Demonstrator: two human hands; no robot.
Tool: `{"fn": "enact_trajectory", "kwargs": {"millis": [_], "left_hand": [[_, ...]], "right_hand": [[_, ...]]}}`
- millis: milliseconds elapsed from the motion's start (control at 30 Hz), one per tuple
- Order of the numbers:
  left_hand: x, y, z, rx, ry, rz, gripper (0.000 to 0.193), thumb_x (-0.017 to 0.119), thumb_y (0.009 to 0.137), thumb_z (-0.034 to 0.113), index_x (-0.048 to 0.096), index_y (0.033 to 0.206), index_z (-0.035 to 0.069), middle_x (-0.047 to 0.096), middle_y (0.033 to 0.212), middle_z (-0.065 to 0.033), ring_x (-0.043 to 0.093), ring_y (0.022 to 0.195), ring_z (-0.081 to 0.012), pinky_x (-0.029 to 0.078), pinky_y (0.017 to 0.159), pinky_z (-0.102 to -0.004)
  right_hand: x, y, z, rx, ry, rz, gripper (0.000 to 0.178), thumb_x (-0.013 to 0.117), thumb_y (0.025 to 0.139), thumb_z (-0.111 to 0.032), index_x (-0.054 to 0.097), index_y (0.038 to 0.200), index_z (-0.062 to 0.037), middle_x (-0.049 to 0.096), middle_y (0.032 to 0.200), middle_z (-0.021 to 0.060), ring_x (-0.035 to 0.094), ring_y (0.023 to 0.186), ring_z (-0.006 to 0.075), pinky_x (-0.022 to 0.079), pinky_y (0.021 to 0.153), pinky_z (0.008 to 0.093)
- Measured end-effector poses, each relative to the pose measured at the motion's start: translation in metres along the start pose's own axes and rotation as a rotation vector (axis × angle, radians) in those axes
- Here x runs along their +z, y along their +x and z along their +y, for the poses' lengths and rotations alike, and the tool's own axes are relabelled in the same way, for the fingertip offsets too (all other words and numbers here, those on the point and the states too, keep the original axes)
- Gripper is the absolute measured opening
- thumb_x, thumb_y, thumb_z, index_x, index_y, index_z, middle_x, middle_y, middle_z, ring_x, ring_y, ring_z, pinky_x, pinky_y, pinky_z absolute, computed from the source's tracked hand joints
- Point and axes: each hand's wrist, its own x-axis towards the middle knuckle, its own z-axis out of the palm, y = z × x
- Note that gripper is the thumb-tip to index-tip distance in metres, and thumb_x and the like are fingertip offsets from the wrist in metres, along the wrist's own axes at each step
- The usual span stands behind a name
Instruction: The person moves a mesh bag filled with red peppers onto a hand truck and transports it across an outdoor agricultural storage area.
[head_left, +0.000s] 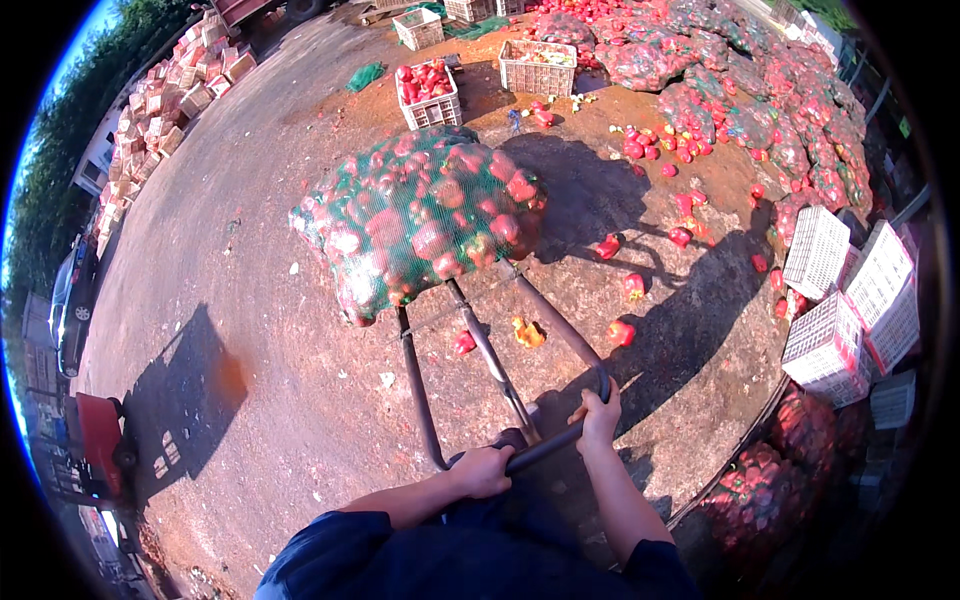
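Note:
Both of my hands are closed on the dark metal handle of a hand truck (420,385). My left hand (482,472) wraps the left part of its crossbar, close to my body. At the right corner of the bar, my right hand (598,416) grips where the side tube bends. A large green mesh sack of red peppers (425,215) lies across the far end of the hand truck, tilted away from me. The sack hides the truck's lower frame and wheels.
Loose red peppers (621,332) and a squashed orange one (528,333) lie on the ground nearby. Ahead stand a crate of peppers (428,95) and another crate (538,68). White crates (828,345) and heaped pepper sacks (790,130) line the right; a red vehicle (98,448) stands left.

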Motion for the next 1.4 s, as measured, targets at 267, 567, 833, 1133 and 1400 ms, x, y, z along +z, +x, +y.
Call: {"fn": "enact_trajectory", "kwargs": {"millis": [267,567,833,1133,1400], "left_hand": [[-0.033,0.085,0.058,-0.046,-0.153,-0.014,0.036,0.056,0.074,0.02,0.052,0.103,0.0,0.064,0.084,-0.0218,0.063,0.083,-0.0376,0.05,0.075,-0.0466],[-0.104,0.185,0.117,-0.224,-0.232,0.055,0.037,0.055,0.074,0.02,0.053,0.108,0.004,0.065,0.088,-0.0208,0.063,0.086,-0.0365,0.05,0.076,-0.0465],[-0.106,0.277,0.115,-0.498,-0.176,0.405,0.029,0.058,0.071,0.025,0.06,0.097,0.013,0.067,0.086,-0.0151,0.065,0.08,-0.0341,0.051,0.073,-0.0457],[-0.169,0.346,0.082,-0.562,-0.185,0.528,0.021,0.059,0.068,0.024,0.061,0.085,0.012,0.064,0.065,-0.0131,0.064,0.064,-0.0318,0.049,0.072,-0.0419],[-0.275,0.411,0.039,-0.414,-0.312,0.691,0.019,0.059,0.068,0.022,0.059,0.081,0.008,0.062,0.062,-0.0143,0.063,0.063,-0.033,0.049,0.067,-0.0433]], "right_hand": [[-0.003,0.098,-0.065,0.057,-0.103,-0.055,0.061,0.053,0.078,0.001,0.033,0.135,-0.0075,0.047,0.069,0.0054,0.045,0.039,0.0138,0.043,0.037,0.0316],[0.019,0.236,-0.127,0.033,-0.142,-0.274,0.044,0.055,0.079,-0.006,0.043,0.121,-0.0079,0.055,0.07,0.0072,0.046,0.042,0.0139,0.044,0.038,0.0314],[0.067,0.323,-0.146,0.098,-0.246,-0.301,0.055,0.052,0.078,0.0,0.039,0.13,-0.0121,0.046,0.068,0.0043,0.047,0.043,0.0136,0.043,0.039,0.0303],[0.142,0.416,-0.148,0.252,-0.393,-0.313,0.056,0.051,0.078,0.003,0.04,0.13,-0.013,0.05,0.08,0.0064,0.048,0.041,0.0148,0.045,0.035,0.0313],[0.265,0.511,-0.188,0.276,-0.553,-0.314,0.038,0.05,0.077,0.002,0.044,0.113,-0.01,0.047,0.067,0.0045,0.046,0.038,0.0157,0.044,0.035,0.0331]]}}
